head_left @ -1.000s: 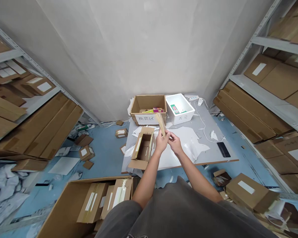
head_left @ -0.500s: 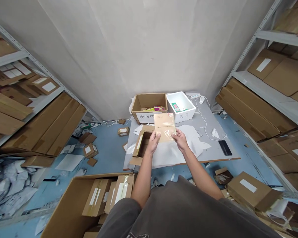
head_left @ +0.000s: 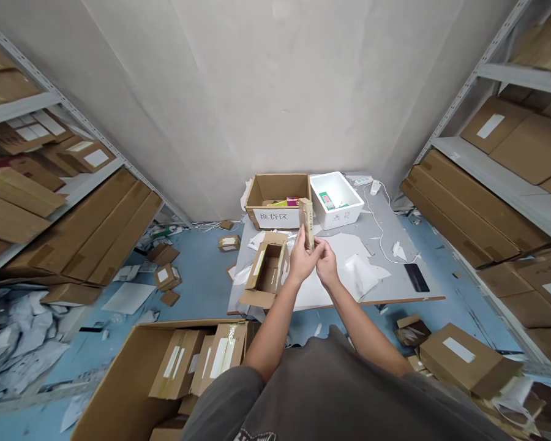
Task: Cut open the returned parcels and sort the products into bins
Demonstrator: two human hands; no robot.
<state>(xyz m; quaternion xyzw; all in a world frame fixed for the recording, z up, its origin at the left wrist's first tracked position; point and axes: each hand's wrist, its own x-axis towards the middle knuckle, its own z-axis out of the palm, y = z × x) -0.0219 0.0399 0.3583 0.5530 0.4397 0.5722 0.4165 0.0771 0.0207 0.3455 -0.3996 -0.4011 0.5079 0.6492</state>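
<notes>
A tan book [head_left: 308, 222] in shiny clear wrap stands on end above the table, its narrow printed edge turned toward me. My left hand [head_left: 302, 258] is closed around its lower left side. At the bottom corner, the fingers of my right hand [head_left: 326, 262] also grip it, close against my left hand. Left of my hands, an opened cardboard box [head_left: 269, 269] lies on the table [head_left: 386, 233] with its flaps spread, and no contents show in it. White paper sheets [head_left: 365, 272] lie beneath and to the right of my hands.
At the table's back are a labelled cardboard bin [head_left: 275, 217] and a white foam box [head_left: 342, 217], both holding small packages. A phone [head_left: 416, 277] lies at the right. A large carton [head_left: 119, 373] of parcels stands lower left; loaded shelves [head_left: 509, 162] flank both sides.
The book has turned from showing its broad front to showing its narrow edge. My right hand has moved left and down, close to my left hand, which has shifted right.
</notes>
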